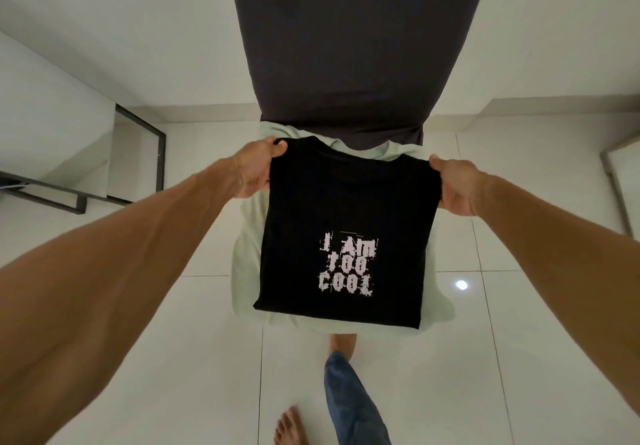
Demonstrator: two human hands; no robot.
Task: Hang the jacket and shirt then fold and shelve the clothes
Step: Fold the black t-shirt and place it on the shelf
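- Pinching the top corners of the black T-shirt (pixel 343 209), thumbs over and fingers curled beneath the cloth, with the left hand (pixel 256 173) left of centre and the right hand (pixel 457 188) right of centre.
- Holding it flat and taut at frame centre, already folded into a neat rectangle, with the white print up.
- Covering a pale green garment (pixel 246 237) directly beneath; cannot tell whether carried along or lying on something.
- Facing a dark grey padded surface (pixel 346 46) at upper centre, with a black metal frame (pixel 140 154) at left.
- Standing with bare feet (pixel 291 427) and a jeans leg (pixel 353 399) over white floor tiles (pixel 173 340) at bottom.
- Judging progress: folding of this piece done, shelving left. No shelf, jacket or hanger in view, so hanging stage not checkable.
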